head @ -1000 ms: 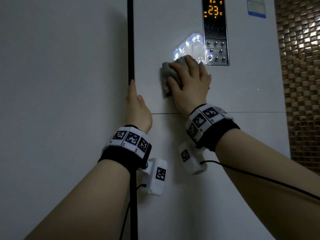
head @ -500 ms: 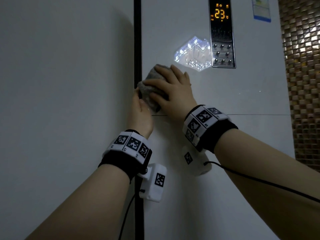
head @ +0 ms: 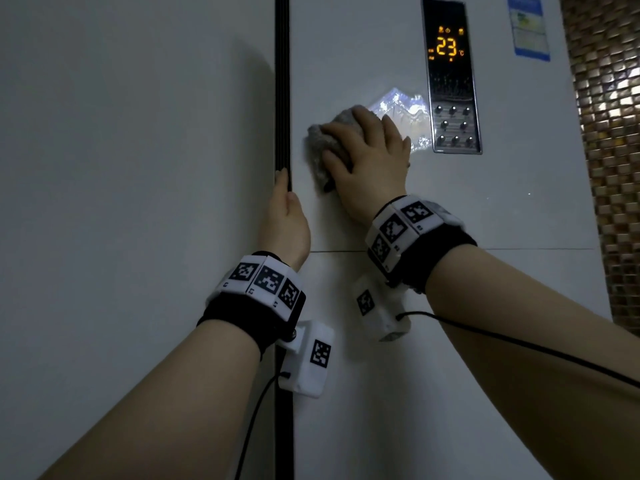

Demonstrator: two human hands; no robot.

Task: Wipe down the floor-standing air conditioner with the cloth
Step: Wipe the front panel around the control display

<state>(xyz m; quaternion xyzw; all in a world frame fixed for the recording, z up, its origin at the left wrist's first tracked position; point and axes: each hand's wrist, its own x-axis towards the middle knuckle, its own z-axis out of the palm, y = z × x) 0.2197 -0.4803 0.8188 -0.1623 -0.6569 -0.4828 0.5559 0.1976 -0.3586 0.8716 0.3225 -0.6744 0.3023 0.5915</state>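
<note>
Cloth (head: 320, 144) beneath right hand (head: 372, 168)

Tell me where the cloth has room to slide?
Bare air conditioner front lies above the cloth, between the black strip and the control panel; right of the panel under the blue label; and below the seam. It is crowded where the right hand holds the cloth, near the left hand.
</note>
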